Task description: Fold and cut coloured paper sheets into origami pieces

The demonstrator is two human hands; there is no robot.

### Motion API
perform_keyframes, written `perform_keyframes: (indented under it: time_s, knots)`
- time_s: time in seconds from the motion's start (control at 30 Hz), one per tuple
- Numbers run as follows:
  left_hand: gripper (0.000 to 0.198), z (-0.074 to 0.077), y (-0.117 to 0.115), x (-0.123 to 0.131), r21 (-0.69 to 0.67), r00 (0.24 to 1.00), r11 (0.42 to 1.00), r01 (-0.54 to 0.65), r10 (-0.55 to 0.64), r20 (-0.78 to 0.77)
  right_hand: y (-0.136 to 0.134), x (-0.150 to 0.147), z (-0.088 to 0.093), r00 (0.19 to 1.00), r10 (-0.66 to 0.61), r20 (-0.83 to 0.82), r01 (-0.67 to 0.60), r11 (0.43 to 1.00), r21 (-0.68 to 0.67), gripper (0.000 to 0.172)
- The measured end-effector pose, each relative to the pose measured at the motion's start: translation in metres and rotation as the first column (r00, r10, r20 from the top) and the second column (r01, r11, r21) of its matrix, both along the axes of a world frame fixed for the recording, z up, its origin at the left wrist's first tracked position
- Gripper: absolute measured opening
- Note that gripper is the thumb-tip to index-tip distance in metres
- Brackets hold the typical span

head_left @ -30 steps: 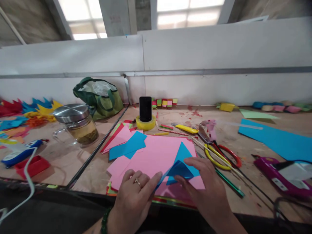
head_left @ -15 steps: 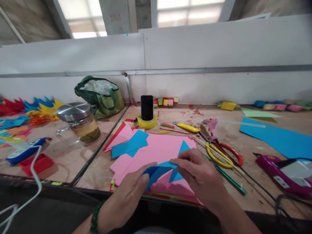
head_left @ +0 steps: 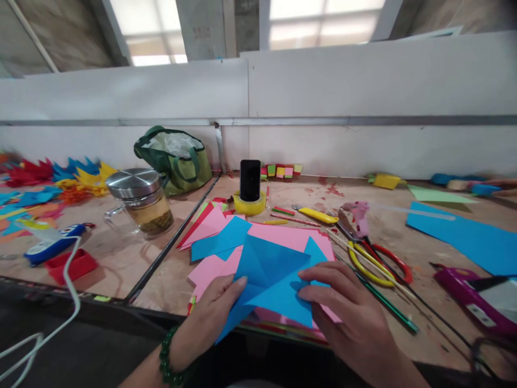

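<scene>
A sheet of blue paper (head_left: 270, 269) with creases and pointed corners is held between my two hands, above a stack of pink paper (head_left: 278, 231). My left hand (head_left: 212, 307) pinches its left side, thumb on top, with a green bead bracelet at the wrist. On the right edge, my right hand (head_left: 343, 302) grips it with thumb and fingers. Another blue paper piece (head_left: 222, 240) lies on the pink sheets behind my left hand. A further blue point (head_left: 317, 250) shows behind my right hand, its lower part covered.
Right of the stack lie scissors (head_left: 375, 275), a pink glue gun (head_left: 359, 218), a yellow cutter (head_left: 319, 215) and a green pencil (head_left: 388, 302). A phone (head_left: 250, 180) stands in a tape roll (head_left: 249, 206). A glass mug (head_left: 149, 213) is at left. Another person's hand (head_left: 504, 187) shows at far right.
The blue paper, folded over between my hands before, is now opened out and spread flatter. My view has turned slightly left. Another person's hand has appeared at the far right.
</scene>
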State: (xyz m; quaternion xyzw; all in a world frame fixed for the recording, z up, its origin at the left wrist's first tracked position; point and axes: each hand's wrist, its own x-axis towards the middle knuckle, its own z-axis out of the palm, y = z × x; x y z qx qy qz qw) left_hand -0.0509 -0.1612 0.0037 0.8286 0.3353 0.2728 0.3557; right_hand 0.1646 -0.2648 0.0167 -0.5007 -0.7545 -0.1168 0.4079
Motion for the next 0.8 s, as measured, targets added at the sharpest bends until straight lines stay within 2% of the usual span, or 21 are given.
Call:
perform_keyframes:
  time_s: [0.07,0.2,0.27,0.4,0.53,0.6,0.73,0.8]
  knots:
    - [0.049,0.002,0.003,0.0,0.013,1.0,1.0,-0.025,0.026,-0.004,-0.005,-0.001,-0.001,0.999,0.003,0.04,-0.002,1.0,-0.021,0.024]
    - [0.048,-0.007,0.017,0.01,-0.156,0.999,0.987,-0.033,0.037,0.024,-0.007,0.0,-0.009,0.991,0.005,0.135,0.005,0.997,-0.074,0.028]
    - [0.046,-0.013,0.029,0.018,-0.2,0.999,0.98,-0.011,0.018,0.033,-0.005,0.001,-0.013,0.985,0.007,0.175,0.008,0.996,-0.085,0.028]
    - [0.029,-0.021,0.049,0.031,-0.14,0.999,0.99,0.015,-0.01,0.034,-0.001,0.002,-0.021,0.98,0.025,0.199,-0.001,0.993,-0.116,0.034]
    - [0.048,-0.027,0.052,0.032,0.019,0.996,0.998,-0.055,0.056,-0.068,-0.001,0.001,-0.032,0.987,0.034,0.16,0.006,0.97,-0.241,0.036]
    - [0.05,-0.028,0.049,0.03,0.103,0.987,0.992,-0.068,0.082,-0.136,-0.002,0.001,-0.037,0.991,0.015,0.133,0.023,0.961,-0.277,0.037]
    - [0.016,-0.023,0.044,0.024,0.082,0.978,0.995,-0.06,0.075,-0.195,-0.003,0.007,-0.042,0.99,-0.019,0.137,0.047,0.978,-0.205,0.038]
    - [0.013,-0.02,0.04,0.02,0.035,0.981,0.997,-0.071,0.076,-0.176,-0.005,0.01,-0.042,0.988,-0.04,0.152,0.07,0.977,-0.2,0.039]
